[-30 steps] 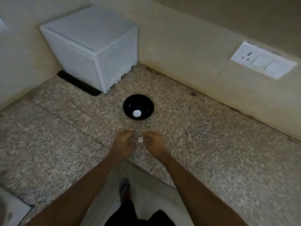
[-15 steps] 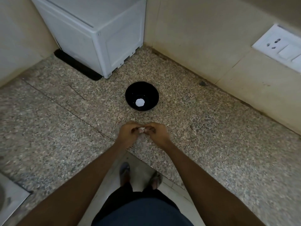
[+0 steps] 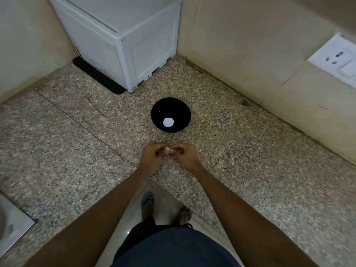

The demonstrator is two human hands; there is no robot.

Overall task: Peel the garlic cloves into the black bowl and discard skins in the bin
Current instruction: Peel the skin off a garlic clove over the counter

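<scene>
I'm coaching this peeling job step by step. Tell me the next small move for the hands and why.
Probably keep pulling skin off the garlic clove: the left hand and right hand both pinch it above the counter, short of the black bowl, which holds one pale piece. Whether it is bare yet is too small to tell.

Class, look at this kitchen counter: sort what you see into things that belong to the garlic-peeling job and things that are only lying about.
Belongs to the job:
garlic clove, pinched between both hands
left hand
right hand
black bowl
white piece in the bowl

Only lying about:
white appliance
black mat under it
wall socket
</scene>
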